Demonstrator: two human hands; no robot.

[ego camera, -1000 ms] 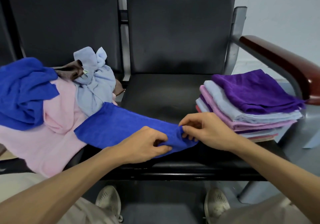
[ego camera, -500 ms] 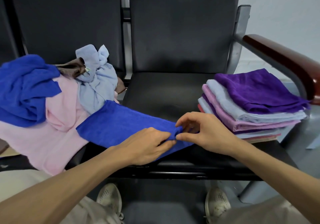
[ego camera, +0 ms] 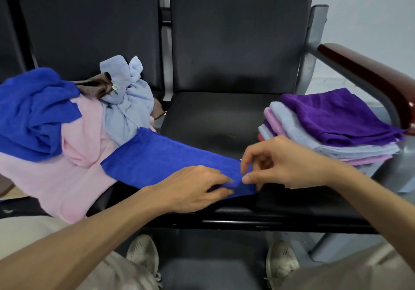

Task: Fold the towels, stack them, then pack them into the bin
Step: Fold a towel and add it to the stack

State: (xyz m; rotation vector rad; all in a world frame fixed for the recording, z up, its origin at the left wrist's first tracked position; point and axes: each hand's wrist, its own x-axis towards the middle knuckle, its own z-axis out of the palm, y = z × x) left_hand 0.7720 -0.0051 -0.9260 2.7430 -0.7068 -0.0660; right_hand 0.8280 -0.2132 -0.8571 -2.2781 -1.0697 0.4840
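Note:
A royal-blue towel [ego camera: 161,159] lies stretched from the left seat onto the right black seat [ego camera: 215,121]. Its right end is held by both hands: my left hand [ego camera: 193,188] pinches the near corner, and my right hand [ego camera: 278,164] pinches the edge between thumb and forefinger just beside it. A stack of folded towels [ego camera: 332,132], purple on top over light blue and pink ones, sits at the right side of that seat. On the left seat lies a heap of unfolded towels: blue [ego camera: 33,110], pink [ego camera: 74,159], light blue [ego camera: 125,103] and a brown one [ego camera: 94,86].
A brown padded armrest [ego camera: 370,81] on a grey metal frame rises right of the folded stack. Black seat backs stand behind both seats. My two shoes [ego camera: 143,256] stand on the floor below the seat's front edge. No bin is in view.
My hands have drawn closer together on the blue towel's right end, and my right thumb and forefinger now pinch its edge right next to my left fingers.

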